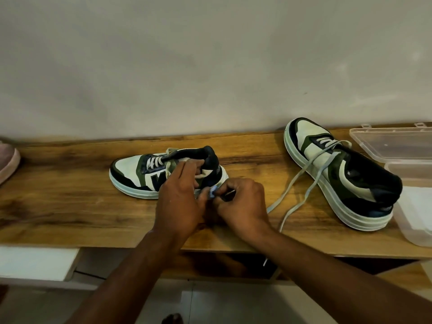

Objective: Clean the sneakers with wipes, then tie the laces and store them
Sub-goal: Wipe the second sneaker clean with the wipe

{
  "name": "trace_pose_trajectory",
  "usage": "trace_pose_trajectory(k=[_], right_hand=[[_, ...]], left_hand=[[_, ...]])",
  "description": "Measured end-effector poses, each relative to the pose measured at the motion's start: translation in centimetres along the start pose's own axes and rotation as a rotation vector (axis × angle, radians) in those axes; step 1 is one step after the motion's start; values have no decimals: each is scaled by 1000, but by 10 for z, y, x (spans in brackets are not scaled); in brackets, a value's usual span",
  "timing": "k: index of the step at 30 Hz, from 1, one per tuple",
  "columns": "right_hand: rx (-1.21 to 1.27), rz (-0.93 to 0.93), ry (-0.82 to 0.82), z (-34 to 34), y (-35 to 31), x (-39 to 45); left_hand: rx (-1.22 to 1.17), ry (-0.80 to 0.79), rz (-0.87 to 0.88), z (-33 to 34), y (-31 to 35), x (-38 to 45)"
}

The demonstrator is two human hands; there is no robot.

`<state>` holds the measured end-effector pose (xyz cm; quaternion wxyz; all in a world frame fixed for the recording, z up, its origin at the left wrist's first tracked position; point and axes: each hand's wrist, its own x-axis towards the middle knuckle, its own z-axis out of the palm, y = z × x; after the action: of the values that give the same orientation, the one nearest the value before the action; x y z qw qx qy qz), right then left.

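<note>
A white, green and black sneaker (138,170) stands on the wooden shelf (70,202), toe to the left. My left hand (180,202) and my right hand (240,202) meet in front of its heel, and both pinch a small pale blue-white piece (212,191), apparently a lace end or a wipe. I cannot tell which. A second matching sneaker (339,174) lies to the right, toe toward the wall. Its loose grey laces (297,197) trail over the shelf toward the front edge.
A clear plastic box (411,206) with an open lid (392,141) stands at the far right, with white sheets inside. A pink shoe (7,160) shows at the left edge. A white wall rises behind the shelf, and a tiled floor lies below.
</note>
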<state>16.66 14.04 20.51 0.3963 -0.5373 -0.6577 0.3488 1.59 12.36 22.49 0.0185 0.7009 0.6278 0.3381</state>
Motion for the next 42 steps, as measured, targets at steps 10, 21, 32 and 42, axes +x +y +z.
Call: trace_pose_trajectory(k=[10, 21, 32, 42], right_hand=[[-67, -5, 80, 1, 5, 5], [-59, 59, 185, -24, 7, 27], [-24, 62, 195, -28, 10, 35], [-45, -24, 38, -14, 0, 15]], left_hand=[[-43, -9, -13, 1, -5, 4], [-51, -15, -9, -1, -5, 4], [-52, -29, -6, -2, -2, 4], [-43, -33, 7, -2, -6, 4]])
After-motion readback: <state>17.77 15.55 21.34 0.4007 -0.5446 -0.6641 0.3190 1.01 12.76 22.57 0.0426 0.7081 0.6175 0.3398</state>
